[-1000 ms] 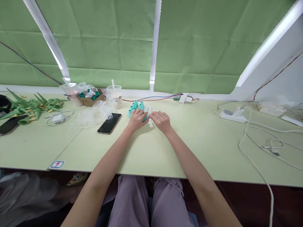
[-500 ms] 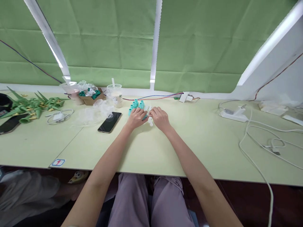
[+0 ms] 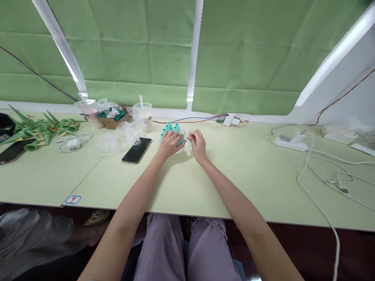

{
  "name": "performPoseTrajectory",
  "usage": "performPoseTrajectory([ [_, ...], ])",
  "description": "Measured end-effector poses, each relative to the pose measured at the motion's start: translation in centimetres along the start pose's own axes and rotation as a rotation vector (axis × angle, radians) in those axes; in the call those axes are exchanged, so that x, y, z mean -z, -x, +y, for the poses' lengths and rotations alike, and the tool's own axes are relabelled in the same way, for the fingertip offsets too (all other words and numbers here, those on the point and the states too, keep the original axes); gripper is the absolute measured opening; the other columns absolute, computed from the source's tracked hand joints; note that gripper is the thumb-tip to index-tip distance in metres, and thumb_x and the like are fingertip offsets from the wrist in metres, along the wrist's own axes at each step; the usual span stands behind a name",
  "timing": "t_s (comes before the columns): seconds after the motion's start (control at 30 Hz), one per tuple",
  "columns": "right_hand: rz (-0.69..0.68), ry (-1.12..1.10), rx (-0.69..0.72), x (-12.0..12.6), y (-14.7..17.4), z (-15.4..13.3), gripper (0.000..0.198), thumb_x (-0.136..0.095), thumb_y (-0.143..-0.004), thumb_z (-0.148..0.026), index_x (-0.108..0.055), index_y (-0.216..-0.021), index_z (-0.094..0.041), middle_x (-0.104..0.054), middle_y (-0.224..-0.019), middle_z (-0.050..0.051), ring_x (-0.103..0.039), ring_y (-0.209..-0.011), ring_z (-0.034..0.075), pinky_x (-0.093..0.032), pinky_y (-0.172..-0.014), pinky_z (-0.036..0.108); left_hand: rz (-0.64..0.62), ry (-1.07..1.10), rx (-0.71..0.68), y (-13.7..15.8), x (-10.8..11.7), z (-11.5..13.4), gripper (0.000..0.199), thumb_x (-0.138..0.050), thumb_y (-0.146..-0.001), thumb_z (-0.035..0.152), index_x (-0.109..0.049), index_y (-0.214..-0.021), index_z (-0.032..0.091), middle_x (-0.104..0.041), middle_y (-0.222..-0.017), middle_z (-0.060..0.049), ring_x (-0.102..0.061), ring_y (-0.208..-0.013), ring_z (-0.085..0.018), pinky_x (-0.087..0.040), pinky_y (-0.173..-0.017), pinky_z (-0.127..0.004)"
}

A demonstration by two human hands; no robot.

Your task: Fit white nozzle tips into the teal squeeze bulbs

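"What is the left hand (image 3: 170,144) on?"

"The teal pieces (image 3: 169,126). Its fingers bend over them, side by side, with the thumb reaching out to the right. A bit of teal shows beside the thumb; I can't tell whether it is gripped."

"And the right hand (image 3: 198,146)?"

"Fingers curled, tips drawn close together by the white pieces (image 3: 188,150). Something pale shows there, too small to make out, so I can't say if they're clamped on it."

"Where do the pieces sit?"

"On the desk (image 3: 187,187): teal under and just beyond the left hand, white between the two hands, which stand slightly apart."
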State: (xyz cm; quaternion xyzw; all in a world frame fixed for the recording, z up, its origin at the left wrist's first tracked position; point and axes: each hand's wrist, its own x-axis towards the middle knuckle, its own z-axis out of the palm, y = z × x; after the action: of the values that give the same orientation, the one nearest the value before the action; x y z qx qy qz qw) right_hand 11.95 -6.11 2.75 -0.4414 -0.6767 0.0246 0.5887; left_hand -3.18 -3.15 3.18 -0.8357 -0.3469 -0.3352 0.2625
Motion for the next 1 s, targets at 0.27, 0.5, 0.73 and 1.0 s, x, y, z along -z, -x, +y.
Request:
performPoseTrajectory([
  [0.27, 0.138, -0.085, -0.047, 1.6, -1.4, 1.1, 0.022, -0.044, -0.089, -0.041, -0.048, -0.082, -0.02, -0.05, -0.081, 0.003, -0.05, -0.073, 0.014, -0.041, -0.059, 0.024, -0.035, -0.008, 0.021, 1.0, -0.6, -1.4, 0.028, -0.041, -0.089, 0.037, -0.061, -0.093, 0.018, -0.062, -0.081, -0.009, -0.053, -0.086, -0.025, -0.033, -0.073, -0.036],
  [0.5, -0.108, 0.254, 0.263, 1.3, 0.0, 0.4, 0.014, -0.054, -0.086, -0.029, -0.064, -0.095, -0.026, -0.06, -0.1, 0.004, -0.051, -0.088, 0.018, -0.043, -0.074, 0.029, -0.055, 0.009, -0.013, 0.8, -0.6, -1.0, 0.028, -0.042, -0.088, 0.038, -0.06, -0.091, 0.017, -0.061, -0.081, -0.01, -0.054, -0.086, -0.025, -0.034, -0.07, -0.035],
  [0.73, -0.123, 0.423, 0.362, 1.6, 0.3, 1.0, 0.018, -0.048, -0.089, -0.027, -0.066, -0.086, -0.024, -0.063, -0.094, 0.004, -0.051, -0.086, 0.018, -0.041, -0.076, 0.03, -0.087, 0.064, -0.062, 0.3, -0.5, 0.0, 0.032, -0.036, -0.091, 0.038, -0.059, -0.091, 0.017, -0.058, -0.079, -0.009, -0.055, -0.086, -0.024, -0.033, -0.071, -0.035],
  [1.0, -0.171, 0.551, 0.364, 1.6, -0.1, 0.5, 0.02, -0.045, -0.091, -0.028, -0.062, -0.082, -0.02, -0.062, -0.092, 0.007, -0.05, -0.084, 0.019, -0.037, -0.068, 0.03, -0.098, 0.027, -0.115, 0.3, -0.5, 0.0, 0.033, -0.035, -0.091, 0.037, -0.06, -0.089, 0.017, -0.059, -0.077, -0.009, -0.055, -0.082, -0.023, -0.033, -0.068, -0.035],
])
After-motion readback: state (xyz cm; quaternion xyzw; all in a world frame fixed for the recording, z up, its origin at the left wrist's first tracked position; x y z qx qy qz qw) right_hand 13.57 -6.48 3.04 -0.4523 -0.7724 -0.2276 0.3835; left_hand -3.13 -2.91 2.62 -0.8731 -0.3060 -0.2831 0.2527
